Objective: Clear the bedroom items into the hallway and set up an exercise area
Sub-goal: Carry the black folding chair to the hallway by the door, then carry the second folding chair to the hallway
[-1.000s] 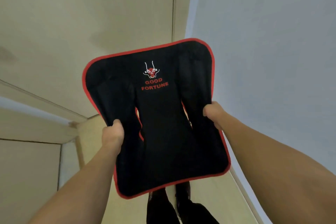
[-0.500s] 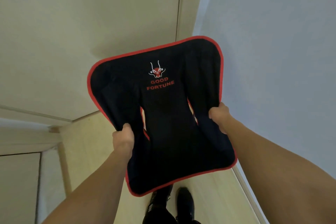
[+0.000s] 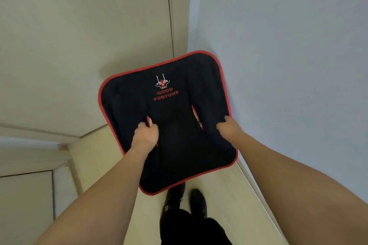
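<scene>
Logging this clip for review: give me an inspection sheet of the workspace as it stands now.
Surface: pale floor, bare where visible.
Job's things: black cushion with red trim, printed GOOD FORTUNE, held up off the floor.
Clutter: nothing seen.
Grippers: left hand grips the cushion at a slit in the fabric; right hand grips it near its right edge.
Cables: nothing seen.
Surroundings: beige panel on the left, grey-white wall on the right, person's dark shoes below the cushion.

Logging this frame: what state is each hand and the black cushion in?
Left hand: fingers curled, gripping the cushion's left side.
Right hand: gripping the cushion's right side.
Black cushion with red trim: held off the floor, printed side facing the camera.
</scene>
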Action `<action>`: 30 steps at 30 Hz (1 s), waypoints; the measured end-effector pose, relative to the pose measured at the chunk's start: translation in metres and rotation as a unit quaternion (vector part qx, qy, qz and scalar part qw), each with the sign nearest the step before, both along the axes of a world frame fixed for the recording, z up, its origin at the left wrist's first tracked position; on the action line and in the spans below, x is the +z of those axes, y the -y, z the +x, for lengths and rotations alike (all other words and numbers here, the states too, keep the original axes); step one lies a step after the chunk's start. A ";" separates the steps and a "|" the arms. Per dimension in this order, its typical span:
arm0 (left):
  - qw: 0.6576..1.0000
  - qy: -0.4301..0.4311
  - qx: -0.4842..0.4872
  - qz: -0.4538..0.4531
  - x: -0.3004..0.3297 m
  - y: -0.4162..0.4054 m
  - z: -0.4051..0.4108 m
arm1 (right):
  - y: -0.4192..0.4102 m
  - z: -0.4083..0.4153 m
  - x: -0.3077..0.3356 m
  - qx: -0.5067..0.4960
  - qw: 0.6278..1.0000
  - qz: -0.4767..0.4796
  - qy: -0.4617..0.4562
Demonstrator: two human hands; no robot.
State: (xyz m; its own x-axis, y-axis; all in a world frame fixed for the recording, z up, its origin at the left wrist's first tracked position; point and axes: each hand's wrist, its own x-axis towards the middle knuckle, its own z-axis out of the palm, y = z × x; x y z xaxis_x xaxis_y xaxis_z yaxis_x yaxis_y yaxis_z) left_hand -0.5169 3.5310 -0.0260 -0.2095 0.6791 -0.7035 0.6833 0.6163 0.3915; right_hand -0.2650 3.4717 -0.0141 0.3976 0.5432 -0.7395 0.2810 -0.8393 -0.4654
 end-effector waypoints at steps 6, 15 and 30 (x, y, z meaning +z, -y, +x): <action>0.911 -0.072 -0.392 0.109 0.108 0.051 0.035 | 0.090 -0.016 0.113 0.023 1.000 0.006 0.003; 0.702 -0.102 -0.674 0.206 0.146 0.111 0.107 | 0.210 -0.021 0.180 -0.087 0.995 0.018 0.050; 0.342 -0.032 -0.906 0.248 0.187 0.471 0.283 | 0.626 -0.006 0.202 -0.432 0.896 0.011 0.104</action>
State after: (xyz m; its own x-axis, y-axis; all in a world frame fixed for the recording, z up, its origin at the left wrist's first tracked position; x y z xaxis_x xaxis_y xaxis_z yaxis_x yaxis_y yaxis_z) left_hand -0.2340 3.0603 0.1614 0.8673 -0.2326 -0.4402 -0.2154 -0.9724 0.0893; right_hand -0.2708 2.8458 0.1882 0.8045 -0.0205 -0.5936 -0.3864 -0.7771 -0.4968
